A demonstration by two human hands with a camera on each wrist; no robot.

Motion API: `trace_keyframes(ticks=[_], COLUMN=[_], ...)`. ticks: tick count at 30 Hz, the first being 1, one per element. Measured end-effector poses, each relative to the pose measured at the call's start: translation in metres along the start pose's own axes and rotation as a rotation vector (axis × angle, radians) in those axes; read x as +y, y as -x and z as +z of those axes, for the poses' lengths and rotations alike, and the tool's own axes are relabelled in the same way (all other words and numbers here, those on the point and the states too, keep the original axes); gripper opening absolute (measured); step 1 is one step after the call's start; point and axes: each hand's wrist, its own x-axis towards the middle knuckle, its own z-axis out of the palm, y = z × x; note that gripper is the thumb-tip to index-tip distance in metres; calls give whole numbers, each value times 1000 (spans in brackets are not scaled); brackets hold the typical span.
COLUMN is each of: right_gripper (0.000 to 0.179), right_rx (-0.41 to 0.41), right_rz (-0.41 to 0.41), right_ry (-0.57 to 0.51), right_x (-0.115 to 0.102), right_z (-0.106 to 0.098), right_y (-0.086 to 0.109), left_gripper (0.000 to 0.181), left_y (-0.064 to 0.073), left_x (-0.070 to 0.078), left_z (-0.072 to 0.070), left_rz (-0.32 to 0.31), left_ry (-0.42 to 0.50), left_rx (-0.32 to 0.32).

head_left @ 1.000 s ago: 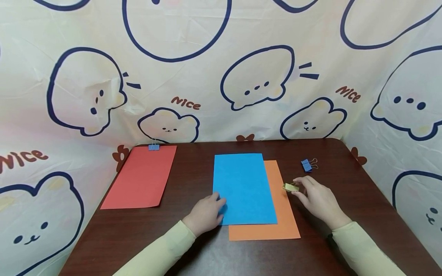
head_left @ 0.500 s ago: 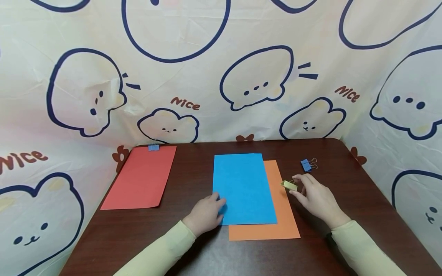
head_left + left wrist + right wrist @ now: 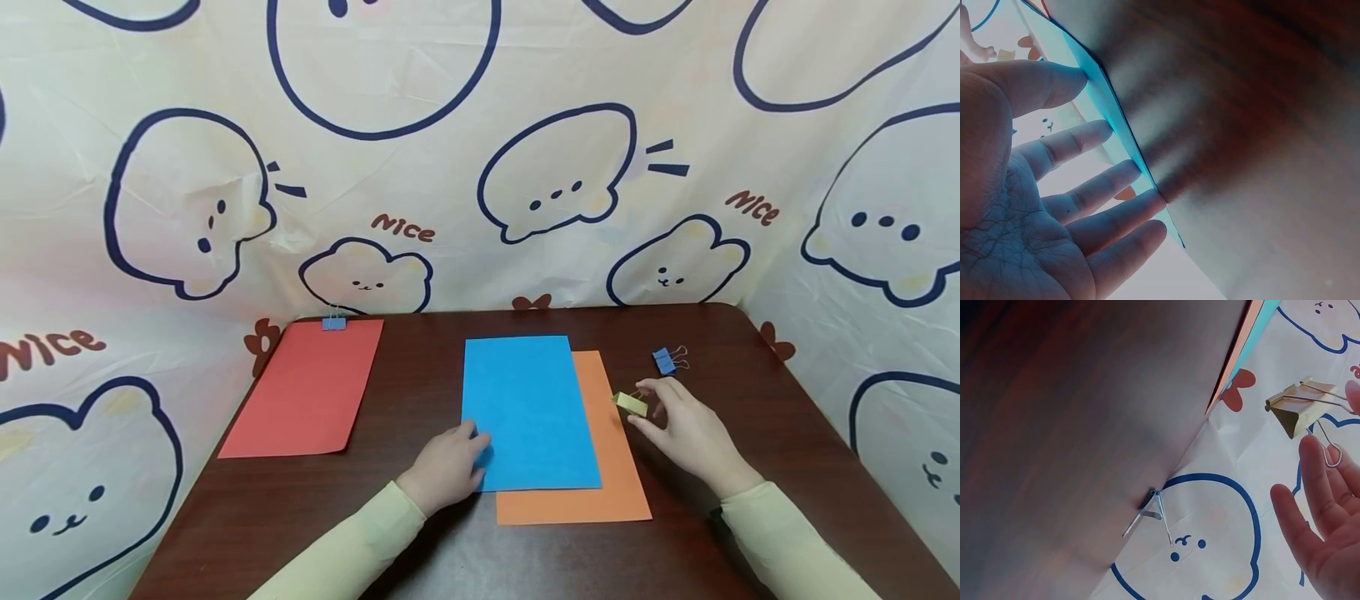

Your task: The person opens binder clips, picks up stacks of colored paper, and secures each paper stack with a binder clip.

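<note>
A blue sheet of paper (image 3: 528, 408) lies partly over an orange sheet (image 3: 622, 492), which shows along its right and near edges. At the blue sheet's near left edge rests my left hand (image 3: 446, 467). In the left wrist view, its fingertips (image 3: 1150, 200) meet the paper's edge with fingers spread and fairly straight. My right hand (image 3: 693, 429) pinches a yellow binder clip (image 3: 631, 404) by its wire handles, over the orange sheet's right edge. The right wrist view shows the clip (image 3: 1307, 406) raised above the table, thumb and fingers at its two handles.
A red sheet (image 3: 307, 392) lies at the table's left, with a blue binder clip (image 3: 333, 323) on its far edge. Another blue binder clip (image 3: 664, 361) lies beyond my right hand. Patterned cloth (image 3: 450, 183) hangs behind the brown table (image 3: 420, 375).
My right hand and the yellow binder clip have shifted slightly left, and the clip has turned a little. The left hand and the sheets hold their places.
</note>
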Motion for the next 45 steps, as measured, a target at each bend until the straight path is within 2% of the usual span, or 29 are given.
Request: trace_keyframes(ticks=[10,15,25,35,45], right_gripper=[53,52,52,54,58], right_rx=[0,-31,-37,-36,62], right_rz=[-28,-7,-2,5,-32], right_ry=[16,20,17,5,-10], right_x=[2,2,2,0,0], right_z=[2,0,-1,-2,0], right_y=[-1,-1,-4,-5,-5], left_gripper=[27,27,30,32,30], left_y=[1,0,0,-4,-9], left_x=[0,0,-1,-4,-11], left_z=[1,0,-1,-7,-18], left_rz=[8,10,13,17,-15], left_ry=[2,0,-18,2,141], left_rx=[9,11,-19,-98,-193])
